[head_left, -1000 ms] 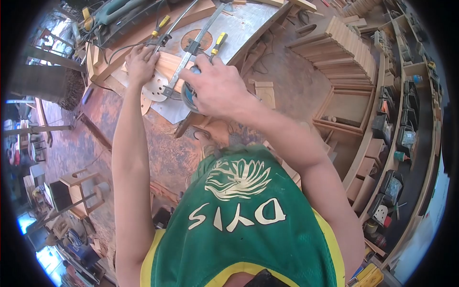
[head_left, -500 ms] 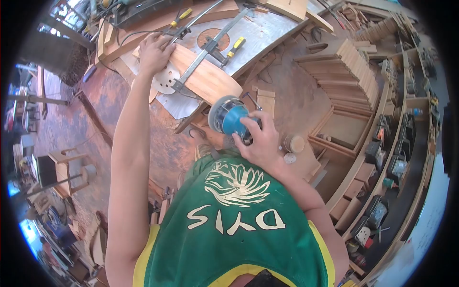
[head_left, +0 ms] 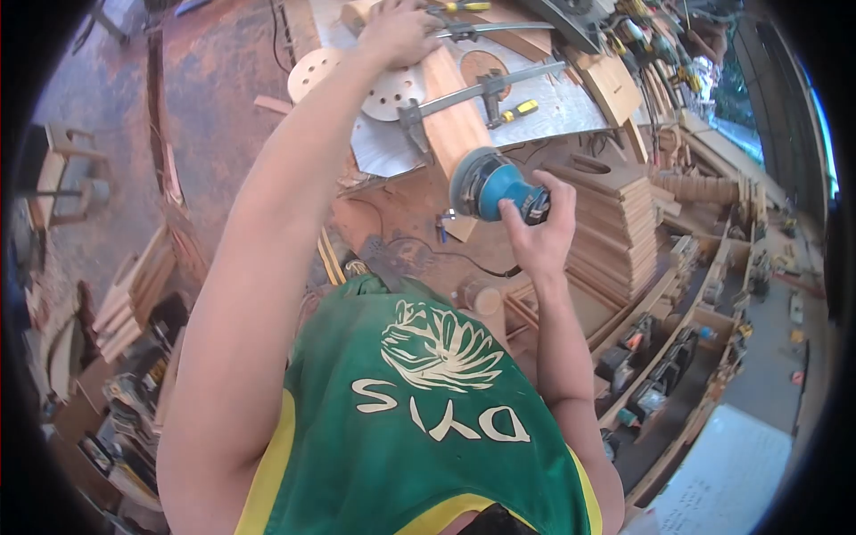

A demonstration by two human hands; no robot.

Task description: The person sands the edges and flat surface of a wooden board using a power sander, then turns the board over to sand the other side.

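Observation:
My right hand (head_left: 542,223) is wrapped around the blue body of an orbital sander (head_left: 506,189). The sander's round pad is tilted against the near end of a pale wooden board (head_left: 456,129). A bar clamp (head_left: 486,94) crosses the board on the bench. Toward the board's far end, my left hand (head_left: 401,34) lies on the wood with fingers stretched, beside a second bar clamp (head_left: 499,31); some fingertips are hard to make out. Perforated sanding discs (head_left: 397,96) lie on the bench sheet near my left forearm.
A yellow-handled tool (head_left: 520,111) lies on the metal sheet (head_left: 571,111) beside the clamp. Stacked wooden pieces (head_left: 611,209) stand to the right, before shelves of power tools (head_left: 655,374). A dark cord (head_left: 446,254) runs below the sander.
The camera view has turned, so the bench and board appear shifted right and more upright. The sander stays at the board's near end in my right hand. My left hand stays on the board.

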